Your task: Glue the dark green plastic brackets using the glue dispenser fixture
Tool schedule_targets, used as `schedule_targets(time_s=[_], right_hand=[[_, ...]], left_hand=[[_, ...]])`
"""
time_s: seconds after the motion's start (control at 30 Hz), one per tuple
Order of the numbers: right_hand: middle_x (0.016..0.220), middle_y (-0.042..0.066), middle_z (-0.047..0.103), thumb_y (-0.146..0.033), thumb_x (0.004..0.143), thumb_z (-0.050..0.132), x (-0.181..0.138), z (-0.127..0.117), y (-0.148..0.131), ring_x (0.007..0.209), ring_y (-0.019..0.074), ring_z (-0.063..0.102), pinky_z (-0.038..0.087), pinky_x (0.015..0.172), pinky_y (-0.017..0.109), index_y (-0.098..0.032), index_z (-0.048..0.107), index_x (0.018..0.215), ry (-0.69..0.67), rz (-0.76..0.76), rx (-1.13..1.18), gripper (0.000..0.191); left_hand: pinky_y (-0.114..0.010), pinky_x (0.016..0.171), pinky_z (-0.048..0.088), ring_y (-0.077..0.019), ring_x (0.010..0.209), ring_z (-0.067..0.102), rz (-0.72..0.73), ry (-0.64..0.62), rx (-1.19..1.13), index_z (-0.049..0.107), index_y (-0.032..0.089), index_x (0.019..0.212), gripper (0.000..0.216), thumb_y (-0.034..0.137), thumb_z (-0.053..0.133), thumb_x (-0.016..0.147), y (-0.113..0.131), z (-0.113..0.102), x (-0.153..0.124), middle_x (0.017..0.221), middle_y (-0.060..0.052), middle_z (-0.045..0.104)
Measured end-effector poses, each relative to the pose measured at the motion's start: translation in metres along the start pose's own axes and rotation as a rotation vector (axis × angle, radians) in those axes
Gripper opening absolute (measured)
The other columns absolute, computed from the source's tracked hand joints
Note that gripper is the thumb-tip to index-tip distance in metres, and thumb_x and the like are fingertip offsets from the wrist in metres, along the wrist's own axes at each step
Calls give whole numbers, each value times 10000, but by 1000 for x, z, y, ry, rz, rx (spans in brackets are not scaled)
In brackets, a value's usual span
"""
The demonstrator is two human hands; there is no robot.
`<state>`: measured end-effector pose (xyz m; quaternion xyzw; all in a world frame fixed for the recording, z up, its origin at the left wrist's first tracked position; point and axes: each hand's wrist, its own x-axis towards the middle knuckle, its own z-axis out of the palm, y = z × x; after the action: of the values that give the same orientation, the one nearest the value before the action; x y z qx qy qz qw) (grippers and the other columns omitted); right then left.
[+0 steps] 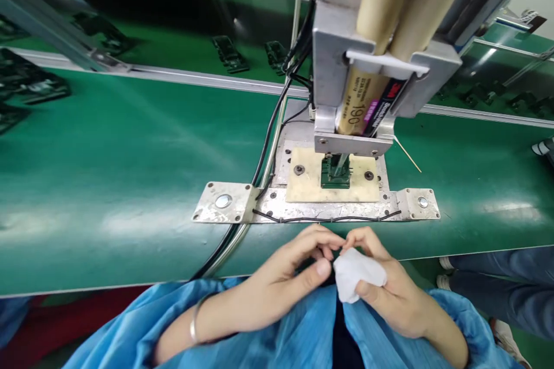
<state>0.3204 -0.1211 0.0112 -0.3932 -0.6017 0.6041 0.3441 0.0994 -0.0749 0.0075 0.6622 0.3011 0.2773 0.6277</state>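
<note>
White cloth (361, 274): bunched in the right hand, above the blue clothing and just in front of the bench edge
Right hand (400, 297): gripping the cloth, thumb pressed on its near side, fingers bent behind it
Left hand (285, 282): loosely open, thumb parted from the bent fingers, no object visible in it; its fingertips meet or nearly meet those of the right hand, contact too fine to tell
Silver bangle (194, 323): around the left wrist, below a pushed-back blue sleeve
Green bench (142, 144): runs across the view beyond both hands
Metal base (320, 211): on the bench just beyond the fingers, a round button (223, 201) at its left end and another at its right
Cream block (303, 187): fixed on the base, bearing a small green circuit board (335, 181)
Cartridge (366, 101): upright in a metal holder (331, 40), marked 190, its nozzle (341, 164) reaching down over the small board
Thin stick (407, 154): lying on the bench right of the holder
Black cables (268, 147): running down left of the base and over the bench edge
Larger circuit boards (34, 83): grouped at far left
</note>
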Motion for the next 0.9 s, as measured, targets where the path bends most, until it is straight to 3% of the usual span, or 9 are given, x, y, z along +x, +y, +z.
schedule_targets(time_s=[0.1,0.17,0.3,0.47,0.57,0.63,0.73,0.83,0.9], right_hand=[[1020,51,343,-458,992,464,8,7,1,921,163,486,464,839,291,-182,558,835,-82,3,-71,331],[1006,50,343,-453,995,464,6,7,1,914,162,478,461,821,287,-180,569,848,-76,9,-64,328],[928,42,424,-449,996,477,0,2,0,892,165,476,449,790,283,-181,597,854,-47,-18,-41,326],[812,6,478,-619,858,624,7,5,0,701,134,477,438,646,264,-181,589,788,-183,25,30,446],[823,-5,504,-570,838,678,10,7,0,703,135,486,452,680,270,-198,569,795,-258,59,-8,390],[881,8,493,-492,896,638,7,6,0,724,133,488,462,697,271,-200,578,807,-235,55,-32,311],[973,45,429,-501,905,617,1,1,-1,814,161,501,489,742,295,-193,609,778,-70,-7,-50,334],[1196,94,432,-571,896,588,-1,-3,-1,1069,244,492,461,937,381,-197,640,752,45,-108,-88,404],[1255,100,492,-577,891,594,2,-3,-1,1208,285,446,393,1039,434,-214,672,837,26,-164,-67,375]], left_hand=[[-312,807,490,-179,882,527,9,-163,-74,627,181,964,315,478,524,938,-3,8,6,952,-60,507],[-314,837,468,-183,920,515,14,-149,-109,592,169,848,307,464,560,923,-3,8,5,966,-60,495],[-310,794,466,-181,889,540,-38,-135,-237,563,164,878,251,405,543,946,0,5,1,952,-68,557],[-225,561,389,-112,627,452,-110,-84,-203,552,158,897,172,325,595,909,1,9,1,753,7,515],[-216,536,368,-104,597,437,-137,-67,-191,563,163,884,140,296,604,893,2,14,5,721,16,517],[-220,548,379,-111,617,444,-181,-60,-228,565,170,918,164,330,596,898,3,15,7,740,10,521],[-240,604,413,-130,687,478,-275,-83,-348,531,188,1006,263,425,585,905,3,13,9,813,-8,544],[-248,617,415,-132,688,487,-363,-125,-456,506,193,1010,345,493,609,876,-1,14,10,809,-1,539],[-255,627,424,-137,700,505,-366,-136,-467,517,186,958,349,492,645,848,-5,18,11,827,-10,551]])
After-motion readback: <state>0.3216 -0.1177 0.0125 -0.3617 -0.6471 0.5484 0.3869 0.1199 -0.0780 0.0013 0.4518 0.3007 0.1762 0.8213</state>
